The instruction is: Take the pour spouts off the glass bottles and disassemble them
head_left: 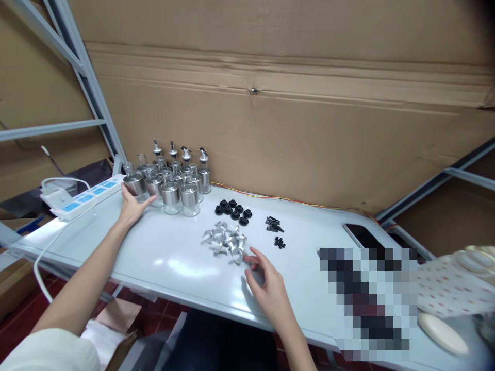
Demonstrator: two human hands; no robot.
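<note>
My left hand (132, 208) is at the left end of a cluster of glass bottles with metal sleeves. Its thumb is stretched out, and its fingers lie along the side of the leftmost bottle (134, 183). Several bottles at the back carry silver pour spouts with black tips, such as the one on the right bottle (203, 156). My right hand (266, 283), thumb and fingers apart, hovers at the right edge of a pile of silver spout parts (224, 239). Whether its fingertips touch the nearest piece, I cannot tell.
Black ribbed stoppers (234, 211), slim black pieces (274, 224) and tiny black caps (279, 242) lie in groups. A white power strip (93, 197) borders the table's left side. A phone (363, 237), a blurred-out patch and a spotted box (456, 283) occupy the right. Cardboard (290, 139) stands behind.
</note>
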